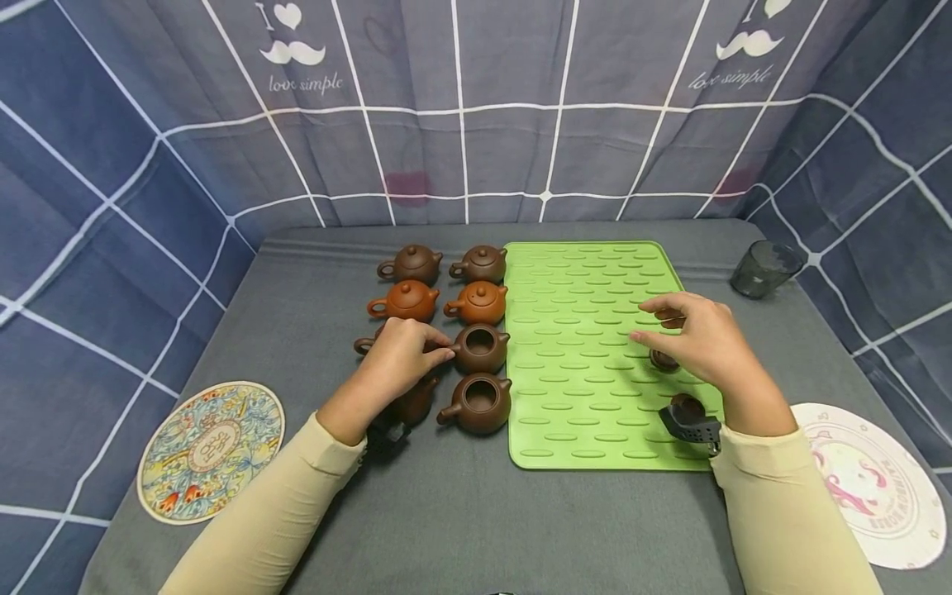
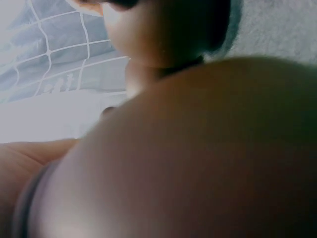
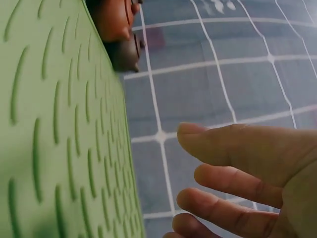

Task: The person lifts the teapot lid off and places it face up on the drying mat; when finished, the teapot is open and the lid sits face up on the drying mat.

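My left hand (image 1: 405, 355) pinches the handle of a dark brown lidless teapot (image 1: 481, 349), which stands by the mat's left edge. Another lidless teapot (image 1: 482, 403) sits just in front of it. Under the left hand and wrist, a third dark teapot (image 1: 364, 345) and a reddish-brown one (image 1: 416, 402) are partly hidden. Over the green mat (image 1: 580, 355) my right hand (image 1: 695, 335) hovers, thumb and fingers apart, holding nothing. Below it lie a small dark lid (image 1: 664, 361) and a second round dark piece (image 1: 687, 405). The left wrist view is mostly filled by a blurred teapot body (image 2: 188, 158).
Behind stand two lidded orange teapots (image 1: 404, 301) and two lidded dark ones (image 1: 415, 264). A patterned round mat (image 1: 211, 450) lies at left, a white round mat (image 1: 878, 487) at right. A dark glass cup (image 1: 764, 268) stands at the back right. Gridded curtains (image 1: 506, 157) enclose the table.
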Motion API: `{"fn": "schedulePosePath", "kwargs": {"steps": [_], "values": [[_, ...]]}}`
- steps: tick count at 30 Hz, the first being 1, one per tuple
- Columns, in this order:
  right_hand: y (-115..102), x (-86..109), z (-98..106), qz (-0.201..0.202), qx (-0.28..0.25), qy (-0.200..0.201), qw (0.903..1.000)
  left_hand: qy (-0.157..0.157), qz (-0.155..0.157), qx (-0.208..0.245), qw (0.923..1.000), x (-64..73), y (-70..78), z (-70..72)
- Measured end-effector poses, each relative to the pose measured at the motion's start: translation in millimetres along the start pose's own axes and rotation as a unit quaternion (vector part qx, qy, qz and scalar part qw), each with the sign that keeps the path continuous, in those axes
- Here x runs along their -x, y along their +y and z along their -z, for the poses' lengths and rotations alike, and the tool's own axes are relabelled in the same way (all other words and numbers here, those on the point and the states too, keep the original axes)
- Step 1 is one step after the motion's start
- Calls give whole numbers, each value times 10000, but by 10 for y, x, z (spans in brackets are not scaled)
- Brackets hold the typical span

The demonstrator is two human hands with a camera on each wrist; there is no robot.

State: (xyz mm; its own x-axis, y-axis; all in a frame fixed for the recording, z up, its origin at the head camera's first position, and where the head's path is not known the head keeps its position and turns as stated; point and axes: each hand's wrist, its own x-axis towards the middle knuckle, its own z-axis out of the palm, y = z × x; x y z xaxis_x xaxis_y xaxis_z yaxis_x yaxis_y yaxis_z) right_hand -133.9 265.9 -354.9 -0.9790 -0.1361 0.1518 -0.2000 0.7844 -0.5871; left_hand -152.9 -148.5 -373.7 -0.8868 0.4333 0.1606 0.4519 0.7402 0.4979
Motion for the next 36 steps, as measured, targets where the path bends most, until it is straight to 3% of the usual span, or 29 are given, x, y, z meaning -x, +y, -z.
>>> {"fn": "schedulePosePath", "kwargs": {"steps": [7,17,21,28,36], "values": [[-295,-239,-125,711,-19,-208,9973,160,46,-117,9998,-43,78,234],[-694,-658,-400,1300,19,-672,9892,261,308,-138,9991,-297,126,538],[-853,-825,-515,1510,0,-849,9849,-37,493,-85,9987,-462,110,522],[-1037,-1119,-760,1556,-191,-1265,9795,-725,1225,8,9898,-762,20,412],[-1072,-1344,-1022,1362,-500,-1501,9780,-1002,1637,391,9806,-885,-62,313]]}}
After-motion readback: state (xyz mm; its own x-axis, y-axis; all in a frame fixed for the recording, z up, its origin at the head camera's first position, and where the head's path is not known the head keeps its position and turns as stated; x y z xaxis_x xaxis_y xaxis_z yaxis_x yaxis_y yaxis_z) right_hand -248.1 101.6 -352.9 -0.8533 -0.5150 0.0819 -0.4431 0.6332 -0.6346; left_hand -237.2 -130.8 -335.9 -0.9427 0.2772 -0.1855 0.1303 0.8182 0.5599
